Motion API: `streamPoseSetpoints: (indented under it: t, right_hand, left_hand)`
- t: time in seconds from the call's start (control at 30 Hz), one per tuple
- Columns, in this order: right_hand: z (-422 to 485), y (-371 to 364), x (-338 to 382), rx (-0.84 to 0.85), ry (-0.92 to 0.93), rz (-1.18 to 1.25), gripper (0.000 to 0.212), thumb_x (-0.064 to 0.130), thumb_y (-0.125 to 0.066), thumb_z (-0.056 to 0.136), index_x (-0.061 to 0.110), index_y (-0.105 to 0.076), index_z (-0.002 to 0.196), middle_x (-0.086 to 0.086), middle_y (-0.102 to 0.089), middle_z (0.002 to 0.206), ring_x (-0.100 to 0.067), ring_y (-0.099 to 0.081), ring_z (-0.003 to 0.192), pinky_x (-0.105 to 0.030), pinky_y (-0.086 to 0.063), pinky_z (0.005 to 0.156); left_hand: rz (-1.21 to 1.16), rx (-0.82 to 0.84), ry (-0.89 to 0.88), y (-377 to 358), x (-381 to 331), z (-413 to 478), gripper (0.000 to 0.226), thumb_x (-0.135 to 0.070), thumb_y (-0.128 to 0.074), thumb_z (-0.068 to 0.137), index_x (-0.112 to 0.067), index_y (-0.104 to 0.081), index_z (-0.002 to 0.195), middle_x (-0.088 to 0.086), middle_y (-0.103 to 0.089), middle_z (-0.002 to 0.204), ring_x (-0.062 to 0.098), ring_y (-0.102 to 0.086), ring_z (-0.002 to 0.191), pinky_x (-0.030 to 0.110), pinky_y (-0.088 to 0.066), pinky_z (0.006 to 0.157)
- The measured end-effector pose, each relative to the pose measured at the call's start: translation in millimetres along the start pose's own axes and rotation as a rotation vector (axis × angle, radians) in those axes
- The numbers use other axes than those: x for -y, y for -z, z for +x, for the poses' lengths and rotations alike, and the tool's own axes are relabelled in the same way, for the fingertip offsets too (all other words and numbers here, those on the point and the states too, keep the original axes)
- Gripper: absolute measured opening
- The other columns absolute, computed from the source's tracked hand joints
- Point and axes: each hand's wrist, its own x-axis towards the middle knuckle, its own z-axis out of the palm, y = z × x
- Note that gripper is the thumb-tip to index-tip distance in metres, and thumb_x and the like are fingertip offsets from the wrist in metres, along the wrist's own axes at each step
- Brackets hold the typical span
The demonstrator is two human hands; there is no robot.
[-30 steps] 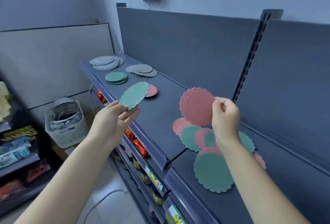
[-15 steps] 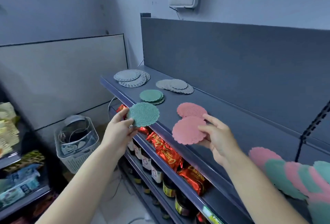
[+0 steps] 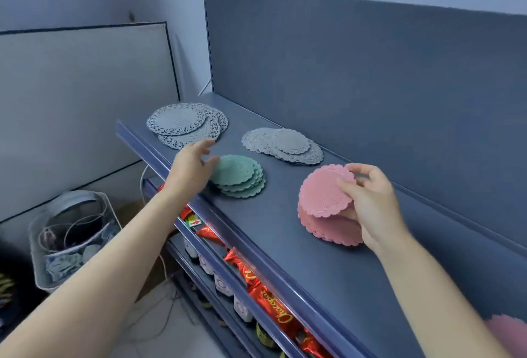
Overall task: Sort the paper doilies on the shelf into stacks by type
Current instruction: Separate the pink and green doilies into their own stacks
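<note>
Our left hand (image 3: 191, 166), now spread and empty, has added its piece to the green doily stack (image 3: 241, 176); our right hand (image 3: 370, 203) pinches 1 pink doily (image 3: 322, 192), seemingly touching the pink doily stack (image 3: 328, 230): nearly sorted.

Gold script "Choco…" on red packet (image 3: 274, 309); other labels unreadable.

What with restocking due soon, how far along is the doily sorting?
Done: four stacks lie on the shelf: lacy grey stack, plain grey stack, green stack, pink stack. In hand: the right hand pinches a pink doily over the pink stack; the left hand is open beside the green stack. Left: a loose pink piece shows at the lower right edge, so more likely remains.
</note>
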Motion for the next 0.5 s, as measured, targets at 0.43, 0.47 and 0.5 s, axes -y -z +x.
streamPoseSetpoints:
  t: [0.43, 0.47, 0.5]
  right_hand:
    - [-5.7, 34.0, -20.3, -0.354, 0.043, -0.716, 0.031, 0.011, -0.054, 0.087, 0.028, -0.057, 0.112, 0.008, -0.057, 0.105, -0.015, -0.055, 0.092, -0.028, -0.040, 0.070]
    - [-9.4, 36.1, -22.8, -0.351, 0.009, -0.837, 0.028, 0.017, -0.055, 0.088, 0.028, -0.057, 0.114, 0.006, -0.056, 0.107, -0.016, -0.054, 0.094, -0.029, -0.041, 0.073]
    - [-12.7, 37.0, -24.3, -0.344, -0.026, -0.925, 0.027, 0.023, -0.056, 0.088, 0.028, -0.057, 0.115, 0.005, -0.056, 0.107, -0.017, -0.054, 0.095, -0.030, -0.043, 0.076]
  left_hand:
    - [0.269, 0.502, -0.859, -77.9, -102.5, -27.1, 0.039, -0.044, -0.051, 0.091, -0.021, -0.059, 0.122, 0.000, -0.061, 0.112, 0.024, -0.055, 0.108, 0.035, -0.045, 0.089]
    - [0.310, 0.528, -0.902, -85.9, -104.9, -29.1, 0.038, -0.043, -0.051, 0.091, -0.021, -0.058, 0.122, 0.000, -0.060, 0.113, 0.023, -0.055, 0.109, 0.033, -0.044, 0.091]
    - [0.339, 0.542, -0.941, -92.7, -105.7, -29.3, 0.038, -0.043, -0.049, 0.091, -0.021, -0.056, 0.122, 0.000, -0.059, 0.114, 0.023, -0.054, 0.110, 0.032, -0.042, 0.092]
